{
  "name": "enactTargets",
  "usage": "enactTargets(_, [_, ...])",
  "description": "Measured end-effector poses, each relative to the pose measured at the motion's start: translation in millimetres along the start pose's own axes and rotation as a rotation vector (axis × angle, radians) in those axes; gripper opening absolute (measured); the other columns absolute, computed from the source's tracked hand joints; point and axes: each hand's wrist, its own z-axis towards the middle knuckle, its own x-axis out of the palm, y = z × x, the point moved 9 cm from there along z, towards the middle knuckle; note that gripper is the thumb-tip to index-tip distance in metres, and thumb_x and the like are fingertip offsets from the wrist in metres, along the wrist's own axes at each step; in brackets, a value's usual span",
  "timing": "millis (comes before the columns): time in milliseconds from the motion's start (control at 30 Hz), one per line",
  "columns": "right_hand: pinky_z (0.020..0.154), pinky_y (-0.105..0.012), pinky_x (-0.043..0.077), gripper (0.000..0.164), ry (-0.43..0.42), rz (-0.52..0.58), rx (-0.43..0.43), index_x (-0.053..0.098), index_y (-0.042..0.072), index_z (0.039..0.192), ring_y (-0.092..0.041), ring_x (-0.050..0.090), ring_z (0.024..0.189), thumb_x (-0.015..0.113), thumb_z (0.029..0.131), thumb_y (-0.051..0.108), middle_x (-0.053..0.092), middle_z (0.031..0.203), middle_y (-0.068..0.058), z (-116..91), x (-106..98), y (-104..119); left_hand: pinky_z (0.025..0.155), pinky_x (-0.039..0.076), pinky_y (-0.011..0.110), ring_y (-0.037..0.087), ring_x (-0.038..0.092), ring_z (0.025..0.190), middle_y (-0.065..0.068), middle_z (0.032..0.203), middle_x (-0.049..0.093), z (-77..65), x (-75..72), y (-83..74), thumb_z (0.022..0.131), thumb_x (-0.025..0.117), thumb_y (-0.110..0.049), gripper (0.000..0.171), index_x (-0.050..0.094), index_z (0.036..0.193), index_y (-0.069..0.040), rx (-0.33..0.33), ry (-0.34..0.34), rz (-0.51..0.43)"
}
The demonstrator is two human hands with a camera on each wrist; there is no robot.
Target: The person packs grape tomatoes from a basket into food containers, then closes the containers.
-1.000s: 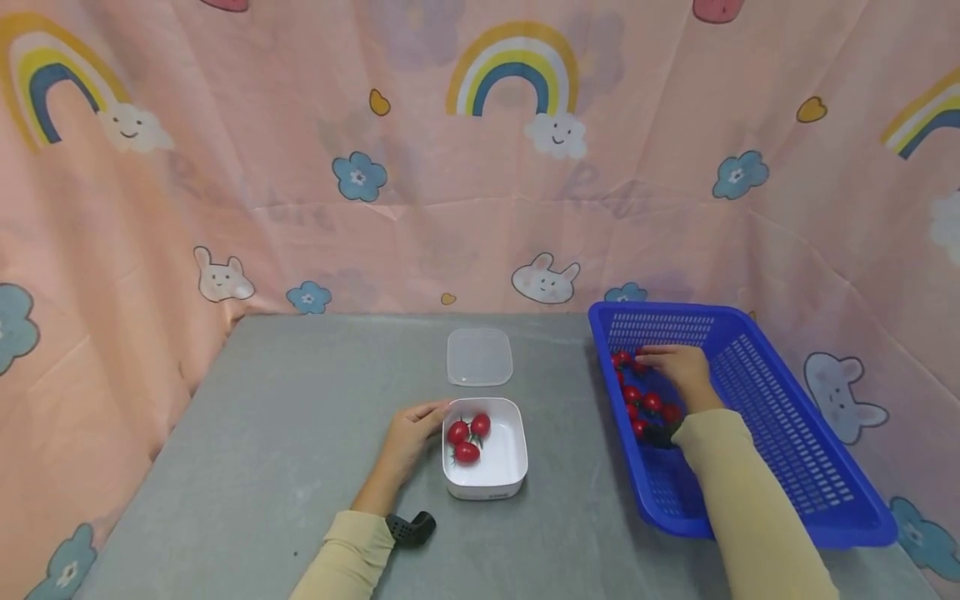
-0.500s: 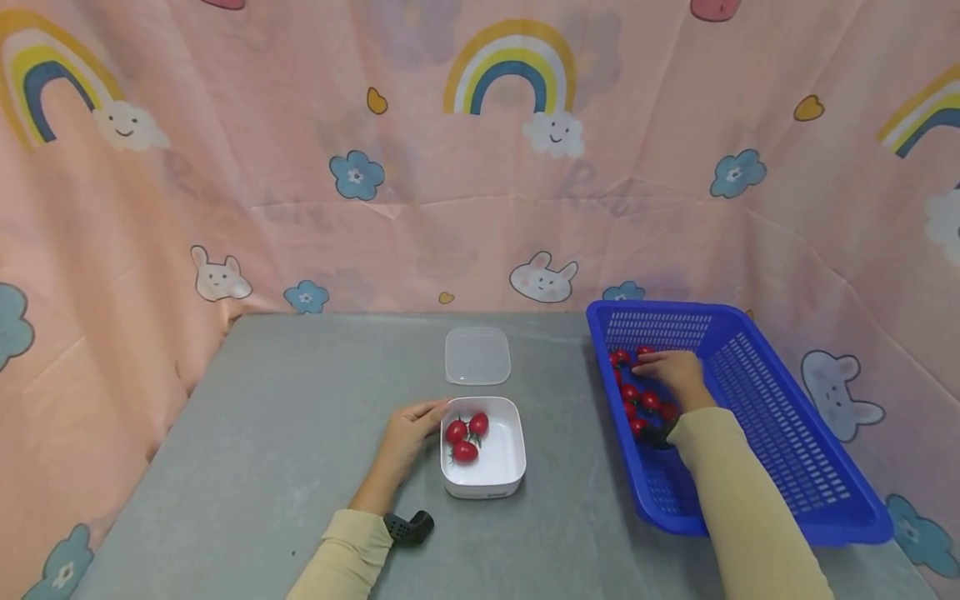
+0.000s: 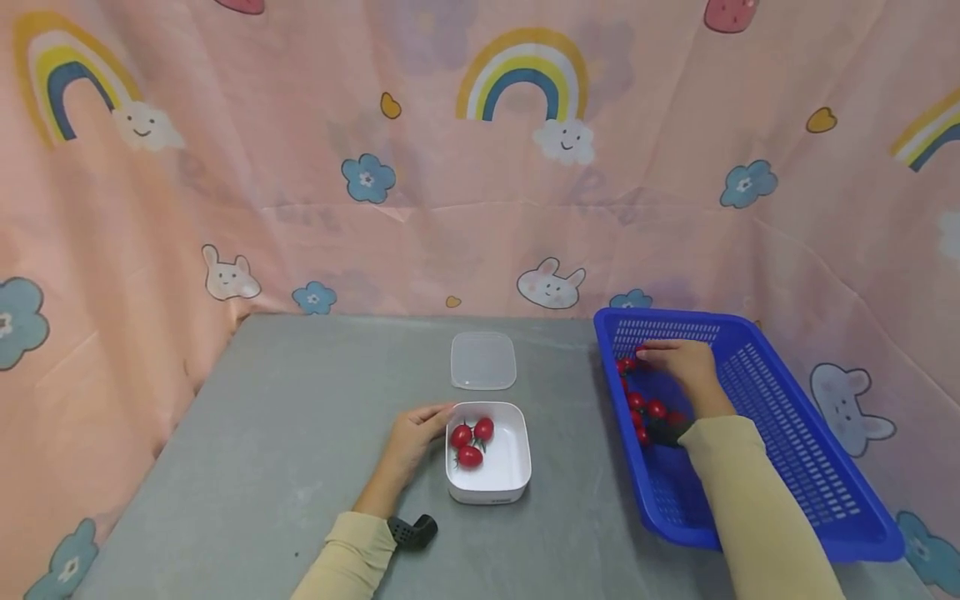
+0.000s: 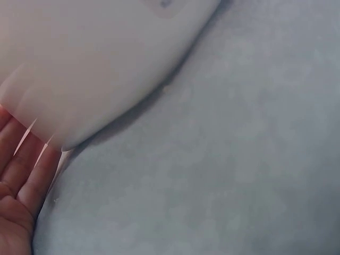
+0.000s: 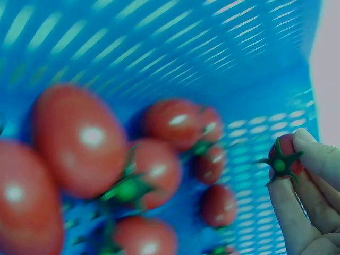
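Note:
A white square box (image 3: 508, 497) stands on the grey table with three cherry tomatoes (image 3: 470, 457) inside, at its left. My left hand (image 3: 407, 439) touches the box's far left corner. In the left wrist view its extended fingers (image 4: 40, 178) lie along the box wall; the thumb is not visible there. My right hand (image 3: 688, 368) is inside the blue basket (image 3: 772, 467), near its far left corner. Between thumb and fingertips it pinches a cherry tomato (image 5: 285, 155), whose green calyx shows in the right wrist view. Several more cherry tomatoes (image 5: 79, 141) lie along the basket's left side.
A translucent square lid (image 3: 483, 361) lies flat behind the white box. The basket's raised rim (image 3: 630, 467) stands between the box and the loose tomatoes. A pink patterned curtain (image 3: 450, 208) hangs behind the table.
My right hand has closed on a tomato at the basket's far left and lifted slightly. The left hand and the box stay put; the head view has shifted a little.

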Motion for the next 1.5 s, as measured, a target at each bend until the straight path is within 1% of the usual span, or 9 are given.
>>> enactTargets(133, [0.114, -0.06, 0.034, 0.066, -0.001, 0.063, 0.024, 0.052, -0.001, 0.14, -0.043, 0.044, 0.138, 0.067, 0.093, 0.042, 0.047, 0.147, -0.027, -9, -5, 15, 0.092, 0.056, 0.033, 0.005, 0.069, 0.097, 0.015, 0.115, 0.074, 0.3, 0.6, -0.8, 0.094, 0.068, -0.021, 0.03, 0.073, 0.112, 0.002, 0.007, 0.008, 0.011])
enactTargets(433, [0.118, -0.06, 0.026, 0.074, 0.018, 0.153, -0.02, 0.055, 0.007, 0.141, -0.035, 0.04, 0.144, 0.071, 0.087, 0.053, 0.047, 0.151, -0.02, -46, -5, 66, 0.096, 0.055, 0.04, 0.011, 0.069, 0.101, 0.016, 0.116, 0.073, -1.9, -1.6, -4.1, 0.093, 0.069, -0.02, 0.029, 0.073, 0.112, 0.002, -0.005, -0.008, 0.001])
enactTargets(533, [0.118, -0.06, 0.027, 0.07, -0.005, 0.155, -0.069, 0.059, 0.007, 0.137, -0.035, 0.038, 0.145, 0.072, 0.085, 0.053, 0.052, 0.147, -0.018, -60, -2, 86, 0.097, 0.055, 0.039, 0.01, 0.069, 0.101, 0.016, 0.117, 0.073, -0.4, -1.9, -4.4, 0.093, 0.069, -0.02, 0.029, 0.073, 0.112, 0.002, -0.005, -0.009, 0.002])
enactTargets(633, [0.118, -0.059, 0.028, 0.066, -0.025, 0.179, -0.102, 0.063, 0.009, 0.134, -0.033, 0.037, 0.145, 0.074, 0.085, 0.051, 0.063, 0.136, -0.007, -73, 3, 102, 0.096, 0.055, 0.039, 0.008, 0.068, 0.099, 0.016, 0.117, 0.073, 1.1, -2.3, -5.1, 0.093, 0.069, -0.019, 0.029, 0.073, 0.112, 0.002, -0.01, -0.007, -0.008])
enactTargets(767, [0.114, -0.053, 0.036, 0.063, -0.018, 0.202, -0.107, 0.065, 0.012, 0.132, -0.028, 0.047, 0.135, 0.073, 0.084, 0.053, 0.069, 0.12, 0.006, -87, 15, 111, 0.097, 0.055, 0.04, 0.01, 0.068, 0.102, 0.016, 0.116, 0.073, 1.4, -1.7, -5.7, 0.092, 0.07, -0.019, 0.028, 0.074, 0.112, 0.002, -0.007, -0.004, -0.009])
enactTargets(933, [0.105, -0.041, 0.046, 0.059, 0.007, 0.229, -0.124, 0.067, 0.012, 0.129, -0.015, 0.057, 0.116, 0.075, 0.084, 0.049, 0.07, 0.123, 0.002, -99, 33, 119, 0.097, 0.055, 0.04, 0.008, 0.068, 0.1, 0.016, 0.116, 0.073, 1.2, -0.8, -4.3, 0.092, 0.07, -0.019, 0.029, 0.074, 0.111, 0.002, -0.01, -0.009, -0.011])
enactTargets(1067, [0.112, -0.047, 0.041, 0.053, 0.037, 0.265, -0.128, 0.068, 0.008, 0.127, -0.019, 0.059, 0.117, 0.077, 0.086, 0.041, 0.074, 0.116, 0.003, -105, 46, 123, 0.096, 0.055, 0.039, 0.007, 0.068, 0.098, 0.016, 0.116, 0.073, 0.6, -0.4, -4.3, 0.092, 0.07, -0.018, 0.029, 0.073, 0.111, 0.003, -0.015, -0.016, -0.015])
enactTargets(1167, [0.108, -0.047, 0.042, 0.05, 0.06, 0.258, -0.137, 0.068, 0.008, 0.126, -0.021, 0.06, 0.116, 0.077, 0.086, 0.037, 0.075, 0.114, 0.001, -110, 55, 125, 0.096, 0.055, 0.039, 0.008, 0.069, 0.099, 0.016, 0.116, 0.073, 0.0, 0.0, -4.1, 0.092, 0.07, -0.019, 0.029, 0.073, 0.112, 0.003, -0.014, -0.018, -0.011])
enactTargets(1500, [0.093, -0.032, 0.049, 0.044, 0.136, 0.264, -0.175, 0.071, 0.009, 0.123, -0.008, 0.069, 0.099, 0.077, 0.087, 0.033, 0.075, 0.116, -0.006, -131, 81, 136, 0.096, 0.055, 0.039, 0.009, 0.069, 0.099, 0.017, 0.116, 0.073, 0.2, 0.9, -1.3, 0.093, 0.069, -0.017, 0.029, 0.073, 0.112, 0.003, -0.013, -0.014, -0.028])
